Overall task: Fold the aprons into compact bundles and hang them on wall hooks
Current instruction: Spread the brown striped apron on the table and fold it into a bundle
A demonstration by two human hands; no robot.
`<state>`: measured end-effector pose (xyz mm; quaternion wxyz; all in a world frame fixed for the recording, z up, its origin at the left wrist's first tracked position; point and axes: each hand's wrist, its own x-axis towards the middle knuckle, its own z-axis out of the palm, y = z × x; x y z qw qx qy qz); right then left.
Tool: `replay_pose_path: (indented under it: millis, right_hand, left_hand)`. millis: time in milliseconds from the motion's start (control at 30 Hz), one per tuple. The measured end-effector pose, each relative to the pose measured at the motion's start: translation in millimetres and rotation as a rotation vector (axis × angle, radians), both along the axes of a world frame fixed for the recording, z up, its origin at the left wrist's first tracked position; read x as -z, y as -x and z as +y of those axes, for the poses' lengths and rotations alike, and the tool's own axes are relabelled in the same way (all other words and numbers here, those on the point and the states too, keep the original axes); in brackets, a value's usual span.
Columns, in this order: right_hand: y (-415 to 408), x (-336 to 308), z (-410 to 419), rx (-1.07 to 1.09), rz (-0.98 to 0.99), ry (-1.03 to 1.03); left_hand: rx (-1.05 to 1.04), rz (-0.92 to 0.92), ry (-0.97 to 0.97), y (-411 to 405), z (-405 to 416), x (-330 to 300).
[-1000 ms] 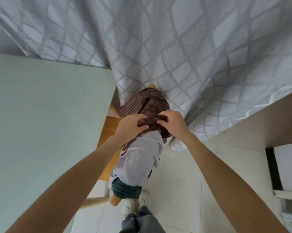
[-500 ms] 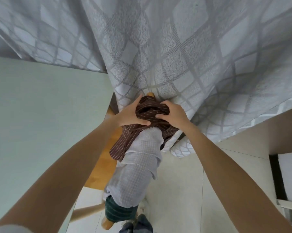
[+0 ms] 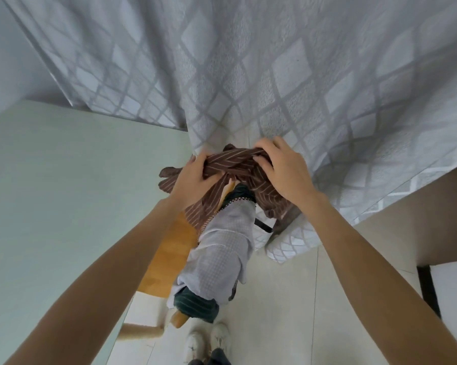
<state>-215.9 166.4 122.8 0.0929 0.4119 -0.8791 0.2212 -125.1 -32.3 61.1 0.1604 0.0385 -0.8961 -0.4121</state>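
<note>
brown striped apron (image 3: 237,160) lifted higher | left hand (image 3: 195,177), right hand (image 3: 285,169) both grip it

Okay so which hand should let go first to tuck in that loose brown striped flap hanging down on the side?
Probably the left hand: the brown striped apron trails its loose flap just beneath it, while the right hand grips the bunched top and can steady it.

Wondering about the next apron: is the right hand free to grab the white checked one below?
Probably not yet: the right hand grips the brown striped apron, which drapes over the white checked apron.
</note>
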Motion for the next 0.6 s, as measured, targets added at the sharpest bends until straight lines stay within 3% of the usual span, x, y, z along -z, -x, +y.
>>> replay_pose_path:
  millis: [100,300,600]
  right_hand:
    - [-14,-27,-17,-0.078,-0.114,-0.014]
    - [-72,-73,-87,-0.198,-0.314,0.057]
    - [-181,-76,-252,-0.47,-0.394,0.081]
  left_hand:
    - [-0.09,-0.077,-0.033,-32,-7,-18]
    - [-0.179,-0.038,-0.133,-129,-59,-58]
    - [-0.59,0.011,-0.014,-278,-183,-47]
